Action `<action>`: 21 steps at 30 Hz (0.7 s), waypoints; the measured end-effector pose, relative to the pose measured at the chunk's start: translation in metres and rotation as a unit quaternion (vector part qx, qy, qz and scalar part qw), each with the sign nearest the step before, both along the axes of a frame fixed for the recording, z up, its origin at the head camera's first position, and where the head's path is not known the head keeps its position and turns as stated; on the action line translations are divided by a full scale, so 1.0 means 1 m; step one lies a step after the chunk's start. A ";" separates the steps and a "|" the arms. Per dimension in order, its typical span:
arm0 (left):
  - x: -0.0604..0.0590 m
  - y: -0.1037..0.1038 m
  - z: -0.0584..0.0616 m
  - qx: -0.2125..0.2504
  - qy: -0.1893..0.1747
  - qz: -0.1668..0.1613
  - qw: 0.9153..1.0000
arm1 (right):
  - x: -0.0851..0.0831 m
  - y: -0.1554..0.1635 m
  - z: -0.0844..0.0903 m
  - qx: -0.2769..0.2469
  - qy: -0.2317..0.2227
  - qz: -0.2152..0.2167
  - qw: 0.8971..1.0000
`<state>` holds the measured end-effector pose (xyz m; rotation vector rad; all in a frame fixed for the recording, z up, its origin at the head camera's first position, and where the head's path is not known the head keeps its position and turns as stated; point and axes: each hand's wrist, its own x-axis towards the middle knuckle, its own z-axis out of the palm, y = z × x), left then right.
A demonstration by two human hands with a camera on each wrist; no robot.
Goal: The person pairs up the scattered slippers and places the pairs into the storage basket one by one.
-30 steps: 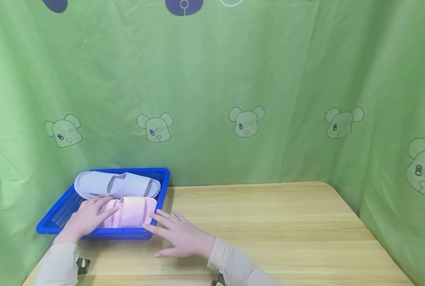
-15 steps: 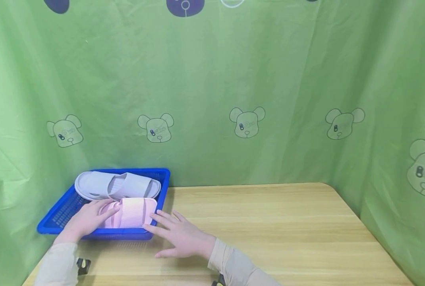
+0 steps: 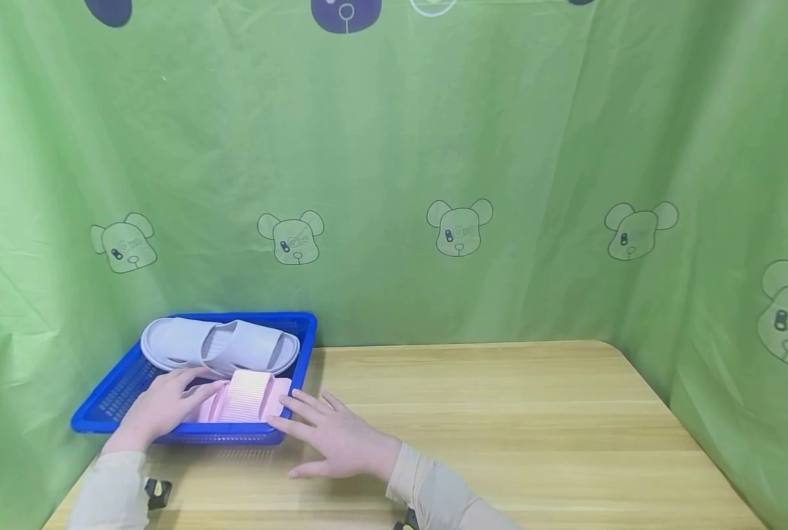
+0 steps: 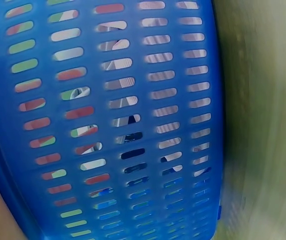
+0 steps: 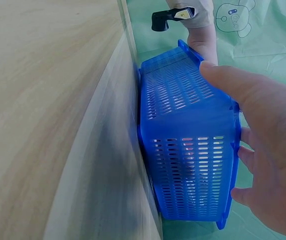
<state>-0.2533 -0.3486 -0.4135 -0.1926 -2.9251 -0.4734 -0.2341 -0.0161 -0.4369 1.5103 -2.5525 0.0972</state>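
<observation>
In the head view, a blue plastic basket (image 3: 215, 436) stands at the table's left with slippers in it. A pale grey-blue slipper (image 3: 251, 347) lies along the back. My left hand (image 3: 158, 408) reaches over the near rim and grips the pink slipper (image 3: 248, 397) by its left end, thumb on top; its other fingers are partly hidden. The pink slipper sits tilted, its ribbed strap facing up. My right hand (image 3: 341, 442) is spread at the basket's right front corner, fingertips right at the rim. The right wrist view shows its thumb (image 5: 228, 80) over the blue rim.
The wooden table (image 3: 500, 419) extends to the right of the basket. A green curtain (image 3: 381, 294) with bear prints hangs behind and at both sides. In the left wrist view the slotted basket wall (image 4: 90, 65) fills most of the picture.
The pink slipper has tilted, and its strap has turned and shifted slightly right under my left hand. My right hand has stayed at the basket's corner. The head view has shifted slightly.
</observation>
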 end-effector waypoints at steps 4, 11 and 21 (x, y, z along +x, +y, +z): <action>0.000 -0.001 -0.001 0.001 0.005 0.005 1.000 | 0.000 0.000 0.000 0.001 0.003 -0.001 1.000; -0.001 -0.003 -0.004 0.002 0.029 0.011 1.000 | 0.000 0.000 0.000 0.000 0.004 0.000 1.000; 0.003 0.000 -0.001 0.012 0.043 0.037 0.998 | -0.002 0.000 -0.001 -0.002 0.002 0.000 1.000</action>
